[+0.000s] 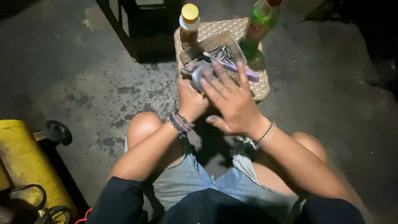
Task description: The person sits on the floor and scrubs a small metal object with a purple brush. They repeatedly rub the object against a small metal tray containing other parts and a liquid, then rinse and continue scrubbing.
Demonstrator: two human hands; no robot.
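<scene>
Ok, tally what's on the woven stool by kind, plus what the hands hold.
Bottles: 2, a yellow-capped bottle and a green bottle
Metal trays: 1
Purple-handled tools: 1
Round metal parts in the left hand: 1
Total: 5

Your left hand (191, 101) grips a round grey metal part (200, 74) from below, while your right hand (234, 101) lies flat with spread fingers against its side. Just beyond sits a woven stool (260, 85) carrying a metal tray (197, 49) of small bits, a purple-handled tool (242, 71), a yellow-capped bottle (189, 25) and a green bottle (259, 25). A yellow cylinder (25, 159) lies at your left.
</scene>
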